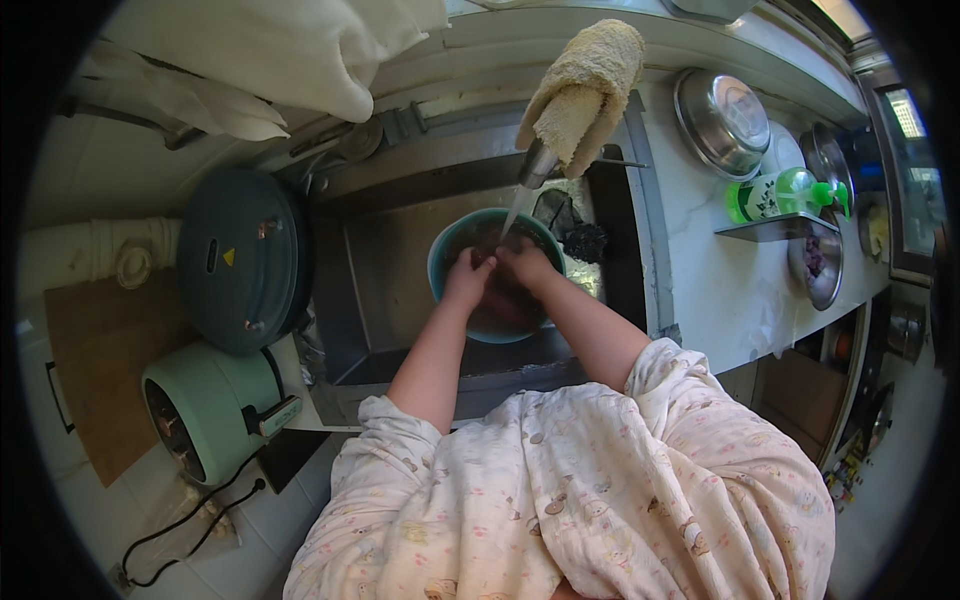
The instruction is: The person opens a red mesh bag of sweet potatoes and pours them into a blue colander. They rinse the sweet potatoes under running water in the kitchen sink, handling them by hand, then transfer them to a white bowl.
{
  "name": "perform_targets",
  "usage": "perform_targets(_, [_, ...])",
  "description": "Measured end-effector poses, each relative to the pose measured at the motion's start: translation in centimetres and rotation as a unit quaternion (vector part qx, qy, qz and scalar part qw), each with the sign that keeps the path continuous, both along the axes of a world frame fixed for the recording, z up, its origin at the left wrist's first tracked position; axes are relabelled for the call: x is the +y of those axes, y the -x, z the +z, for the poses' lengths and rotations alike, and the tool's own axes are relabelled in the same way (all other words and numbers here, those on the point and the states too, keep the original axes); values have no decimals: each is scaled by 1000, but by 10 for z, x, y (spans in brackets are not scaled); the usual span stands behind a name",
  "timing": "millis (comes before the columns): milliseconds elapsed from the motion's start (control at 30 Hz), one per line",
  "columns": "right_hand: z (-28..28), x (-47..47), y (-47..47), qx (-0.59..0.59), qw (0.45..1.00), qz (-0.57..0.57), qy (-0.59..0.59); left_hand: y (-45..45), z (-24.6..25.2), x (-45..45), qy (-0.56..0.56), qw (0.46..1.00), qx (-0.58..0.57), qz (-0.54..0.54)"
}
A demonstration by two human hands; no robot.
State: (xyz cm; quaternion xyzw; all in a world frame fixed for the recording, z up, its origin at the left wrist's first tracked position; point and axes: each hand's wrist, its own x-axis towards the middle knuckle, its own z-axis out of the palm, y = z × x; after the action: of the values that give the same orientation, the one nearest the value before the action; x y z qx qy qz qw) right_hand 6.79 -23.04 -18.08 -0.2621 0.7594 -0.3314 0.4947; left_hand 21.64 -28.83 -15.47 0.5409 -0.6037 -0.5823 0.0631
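Note:
My left hand (469, 279) and my right hand (529, 264) are close together inside a teal plastic basin (433, 274). Murky reddish-brown water (506, 319) fills much of it, and a vague reddish shape shows below the surface. My fingertips dip into the water, so whether they grip anything is hidden. From the metal faucet (537, 166) above, a stream of water (516, 210) falls beside my right fingers. A beige towel (592, 79) is wrapped over the faucet. The basin sits in a stainless steel sink (390, 281).
Dark mesh scrubbers (585, 242) lie right of the basin. The right counter holds an upturned steel basin (724, 124), a green pump bottle (784, 193), a flat metal blade (776, 228) and a bowl of purplish pieces (816, 262). Leftward stand a round dark appliance (236, 262) and a green air fryer (217, 401).

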Motion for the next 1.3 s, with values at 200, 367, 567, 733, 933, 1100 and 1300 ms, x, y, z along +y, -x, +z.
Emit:
perform_targets(200, [66, -1, 10, -96, 993, 41, 58, 33, 54, -16, -273, 855, 331, 292])
perform_targets(367, [107, -15, -10, -120, 976, -165, 77, 70, 73, -15, -199, 894, 308, 258])
perform_targets(567, [121, -25, -23, -17, 972, -119, 201, 69, 96, -35, -251, 897, 233, 279])
perform_targets(733, [132, -19, -18, -113, 964, -118, 211, 69, 112, -26, -338, 858, 242, 303])
perform_targets(933, [125, -44, 14, -155, 964, -167, 139, 78, 116, 2, -252, 838, 417, 245])
perform_targets(1100, [119, -36, -12, 39, 962, -121, 243, 75, 109, -18, -162, 916, 275, 242])
perform_targets(1300, [151, -19, -21, -125, 957, -99, 243, 61, 112, -36, -292, 869, 228, 327])
